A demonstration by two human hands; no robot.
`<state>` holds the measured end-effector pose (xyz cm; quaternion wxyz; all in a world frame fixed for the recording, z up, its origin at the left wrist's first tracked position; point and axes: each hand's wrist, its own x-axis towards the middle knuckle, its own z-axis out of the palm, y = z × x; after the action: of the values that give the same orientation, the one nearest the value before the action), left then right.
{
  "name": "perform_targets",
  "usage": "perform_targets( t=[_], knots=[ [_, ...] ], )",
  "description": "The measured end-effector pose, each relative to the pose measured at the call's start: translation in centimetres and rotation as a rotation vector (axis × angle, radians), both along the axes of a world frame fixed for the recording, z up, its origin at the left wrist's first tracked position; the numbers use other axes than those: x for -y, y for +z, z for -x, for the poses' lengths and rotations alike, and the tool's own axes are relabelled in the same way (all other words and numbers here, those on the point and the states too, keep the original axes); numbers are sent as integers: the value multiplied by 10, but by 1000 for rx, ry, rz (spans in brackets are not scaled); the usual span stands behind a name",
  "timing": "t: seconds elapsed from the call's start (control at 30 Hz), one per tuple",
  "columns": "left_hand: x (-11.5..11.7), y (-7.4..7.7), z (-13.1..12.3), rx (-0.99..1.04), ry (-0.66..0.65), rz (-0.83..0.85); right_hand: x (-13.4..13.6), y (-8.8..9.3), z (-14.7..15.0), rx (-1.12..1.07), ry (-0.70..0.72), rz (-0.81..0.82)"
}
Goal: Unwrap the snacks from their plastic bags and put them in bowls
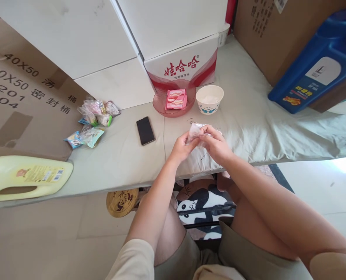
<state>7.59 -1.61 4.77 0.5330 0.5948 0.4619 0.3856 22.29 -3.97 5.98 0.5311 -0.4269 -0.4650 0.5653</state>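
Both hands meet over the cloth-covered bench, each with its fingers closed on a crinkled, whitish plastic wrapper (194, 130). My left hand (181, 148) pinches its left side, and my right hand (216, 146) has the right side. Whether anything is inside the wrapper, I cannot tell. Just beyond my hands stands a white paper bowl (208, 107) with a blue-green pattern; something pale lies in it. To its left, a pink translucent bowl (158, 104) holds pink packets of wafers (176, 102).
A phone (145, 131) lies left of the pink bowl. Small snack packets (95, 118) are heaped farther left, near a cardboard box (30, 89). A yellow jug (44, 175) lies at the left edge. A blue bottle (310, 74) leans at right. White boxes (109, 50) form the back.
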Motion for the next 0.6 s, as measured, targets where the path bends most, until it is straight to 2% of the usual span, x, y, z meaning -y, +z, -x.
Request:
perform_targets(
  t=[0.1, 0.17, 0.23, 0.3, 0.4, 0.5, 0.53, 0.6],
  knots=[
    [-6, -5, 0, 35, 182, 38, 2, -1, -14, 198, -148, -121],
    [-9, -8, 8, 46, 326, 51, 1, -3, -19, 294, -247, -141],
    [-15, -4, 17, -13, 435, 21, -3, -7, -19, 322, -236, -119],
    [-27, 11, 23, -93, 484, -36, -8, -10, -13, 337, -139, -126],
    [-59, 49, 10, -287, 444, -243, -11, -11, -2, 395, 59, -199],
    [-104, 82, -31, -594, 321, -498, -10, -9, 5, 490, 236, -259],
    [-120, 86, -47, -667, 257, -526, -9, -8, 6, 519, 273, -269],
    [-151, 84, -80, -767, 113, -481, -9, -5, 7, 574, 327, -279]
  ],
)
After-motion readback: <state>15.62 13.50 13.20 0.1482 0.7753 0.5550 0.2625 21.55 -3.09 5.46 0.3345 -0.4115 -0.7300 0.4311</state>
